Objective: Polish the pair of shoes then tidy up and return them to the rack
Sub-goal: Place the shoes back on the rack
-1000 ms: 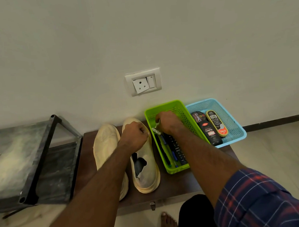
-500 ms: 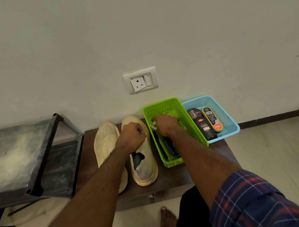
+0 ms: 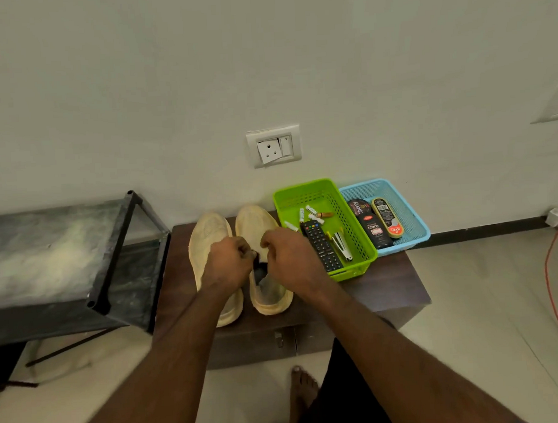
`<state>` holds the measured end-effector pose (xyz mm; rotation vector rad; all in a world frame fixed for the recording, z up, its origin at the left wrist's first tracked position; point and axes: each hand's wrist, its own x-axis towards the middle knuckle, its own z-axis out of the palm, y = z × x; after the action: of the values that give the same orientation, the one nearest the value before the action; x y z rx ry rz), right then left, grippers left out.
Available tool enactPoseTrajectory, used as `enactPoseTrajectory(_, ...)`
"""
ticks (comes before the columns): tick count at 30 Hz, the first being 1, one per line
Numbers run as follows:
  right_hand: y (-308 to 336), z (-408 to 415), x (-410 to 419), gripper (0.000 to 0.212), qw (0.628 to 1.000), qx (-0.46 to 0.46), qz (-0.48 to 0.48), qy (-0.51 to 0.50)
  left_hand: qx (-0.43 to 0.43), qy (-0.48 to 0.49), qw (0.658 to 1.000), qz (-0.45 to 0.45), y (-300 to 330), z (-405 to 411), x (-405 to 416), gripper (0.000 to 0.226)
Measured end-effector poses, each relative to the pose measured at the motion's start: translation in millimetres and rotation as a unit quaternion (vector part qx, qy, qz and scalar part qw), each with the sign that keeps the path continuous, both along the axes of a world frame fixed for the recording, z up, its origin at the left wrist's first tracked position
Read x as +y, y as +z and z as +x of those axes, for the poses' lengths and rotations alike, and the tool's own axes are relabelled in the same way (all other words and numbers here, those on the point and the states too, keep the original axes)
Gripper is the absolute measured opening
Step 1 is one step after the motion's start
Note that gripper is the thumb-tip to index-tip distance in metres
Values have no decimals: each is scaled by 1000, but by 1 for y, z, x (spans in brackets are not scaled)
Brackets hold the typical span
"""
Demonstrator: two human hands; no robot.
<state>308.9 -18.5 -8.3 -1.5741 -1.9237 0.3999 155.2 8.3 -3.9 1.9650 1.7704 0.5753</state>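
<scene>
A pair of cream slip-on shoes stands on a low dark wooden bench [image 3: 386,277], the left shoe [image 3: 208,233] beside the right shoe [image 3: 255,222]. My left hand [image 3: 227,264] is closed at the right shoe's collar, and it covers part of the left shoe. My right hand [image 3: 292,262] grips the other side of the same opening with curled fingers. A blue basket [image 3: 408,212] at the bench's back right holds a black polish bottle [image 3: 372,229] and a yellow-rimmed polish applicator [image 3: 387,217]. The dark metal rack [image 3: 49,247] stands to the left.
A green basket [image 3: 305,186] between the shoes and the blue basket holds a remote [image 3: 320,246], batteries and small tools. A wall socket [image 3: 273,146] sits above. A red cable [image 3: 551,263] runs over the floor at right. My bare foot [image 3: 303,386] is below the bench.
My right hand has left the green basket and moved left onto the right shoe's opening. The left hand has stayed on that shoe. The camera has tilted.
</scene>
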Motion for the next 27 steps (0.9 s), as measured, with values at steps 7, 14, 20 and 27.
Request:
enactPoseTrajectory(7, -26, -23, -49, 28, 977, -191, -83, 36, 155, 89, 984, -10, -16, -36, -58, 30)
enactPoseTrajectory(14, -36, -39, -42, 24, 976, -201, -85, -16, 40, 188, 980, -52, -29, -46, -78, 29)
enactPoseTrajectory(20, -33, -46, -47, 12, 991, -100, -86, -22, -23, 228, 971, -67, -16, -50, -77, 24)
enactPoseTrajectory(27, 33, -66, -51, 15, 999, -33, 42, -6, -53, 241, 964, 99, 39, -88, -85, 21)
